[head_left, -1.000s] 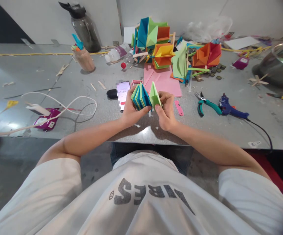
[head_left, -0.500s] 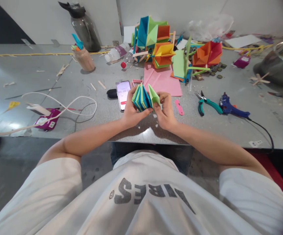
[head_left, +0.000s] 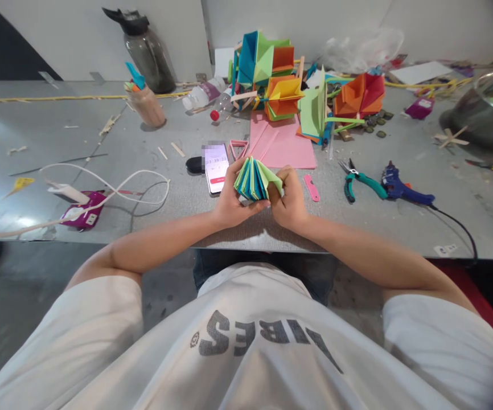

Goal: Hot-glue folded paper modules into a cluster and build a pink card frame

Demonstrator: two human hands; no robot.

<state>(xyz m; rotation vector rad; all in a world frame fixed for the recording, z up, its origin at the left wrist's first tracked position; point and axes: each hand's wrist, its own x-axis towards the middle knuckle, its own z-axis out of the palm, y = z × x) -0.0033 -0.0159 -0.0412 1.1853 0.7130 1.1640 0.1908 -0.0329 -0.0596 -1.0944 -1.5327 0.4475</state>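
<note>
A stack of folded green and blue paper (head_left: 251,180) is held over the table's front part, its folds fanned out at the top. My left hand (head_left: 230,199) wraps round the left side and underside of the stack, fingers closed on it. On the right side, my right hand (head_left: 288,199) pinches the outermost green fold, which stands partly away from the others. Behind the stack lie pink paper sheets (head_left: 293,149). A lit phone (head_left: 217,171) rests just left of my left hand, and a pink cutter (head_left: 312,188) lies right of my right hand.
Colourful folded paper shapes (head_left: 267,62) stand at the back. Green-handled pliers (head_left: 370,185) and a blue glue gun (head_left: 409,188) lie to the right. On the left are a white cable (head_left: 144,168), a purple power adapter (head_left: 85,210) and a wooden cup (head_left: 149,107).
The folded stack and both hands have come slightly lower, towards my body. The outer green fold now leans further to the right, and its top has dropped.
</note>
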